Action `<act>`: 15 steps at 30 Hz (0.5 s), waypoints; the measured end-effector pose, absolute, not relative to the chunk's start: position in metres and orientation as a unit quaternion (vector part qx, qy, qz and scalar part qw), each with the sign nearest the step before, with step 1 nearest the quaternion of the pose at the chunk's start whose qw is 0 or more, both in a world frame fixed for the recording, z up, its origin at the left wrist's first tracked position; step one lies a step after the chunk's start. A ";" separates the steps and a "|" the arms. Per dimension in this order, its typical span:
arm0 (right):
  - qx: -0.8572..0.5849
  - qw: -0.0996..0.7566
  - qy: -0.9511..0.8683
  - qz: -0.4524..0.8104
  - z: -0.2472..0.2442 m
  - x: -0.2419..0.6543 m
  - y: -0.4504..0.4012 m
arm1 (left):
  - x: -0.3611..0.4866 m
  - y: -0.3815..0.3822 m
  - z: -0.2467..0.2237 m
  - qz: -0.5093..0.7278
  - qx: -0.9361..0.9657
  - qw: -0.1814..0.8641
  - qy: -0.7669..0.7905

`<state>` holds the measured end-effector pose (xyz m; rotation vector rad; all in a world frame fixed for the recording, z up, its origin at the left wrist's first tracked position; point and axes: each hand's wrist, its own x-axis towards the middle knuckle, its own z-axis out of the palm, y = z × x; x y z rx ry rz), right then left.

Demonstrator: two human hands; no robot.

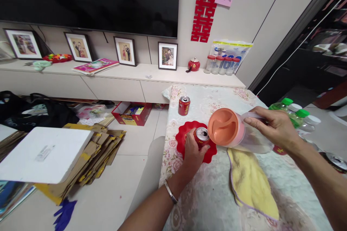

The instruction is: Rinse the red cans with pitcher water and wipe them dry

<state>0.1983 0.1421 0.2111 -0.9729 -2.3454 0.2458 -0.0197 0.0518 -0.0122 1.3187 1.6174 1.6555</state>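
Observation:
My left hand is wrapped round a red drink can with an opened top, held over a red scalloped plate. In my right hand is the handle of a clear plastic pitcher with an orange lid. The pitcher is tipped to the left, its lid close beside the can's top. Whether any liquid flows between them I cannot tell. Another opened red can stands upright behind the plate. A yellow cloth lies below the pitcher.
Green-capped and white-capped bottles stand at the right, with another can near my right forearm. Behind the floral tablecloth runs a white cabinet with framed photos and jars. Flattened cardboard and a red box lie on the floor.

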 end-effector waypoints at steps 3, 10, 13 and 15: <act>-0.365 0.296 -0.878 0.088 0.211 0.197 0.142 | -0.020 0.052 -0.014 0.603 0.481 0.235 0.592; -0.346 0.295 -0.888 0.072 0.214 0.193 0.141 | -0.019 0.053 -0.015 0.598 0.478 0.234 0.599; -0.327 0.300 -0.894 0.061 0.217 0.190 0.141 | -0.019 0.054 -0.016 0.597 0.477 0.235 0.601; -0.314 0.303 -0.898 0.053 0.219 0.188 0.142 | -0.019 0.054 -0.016 0.595 0.478 0.236 0.601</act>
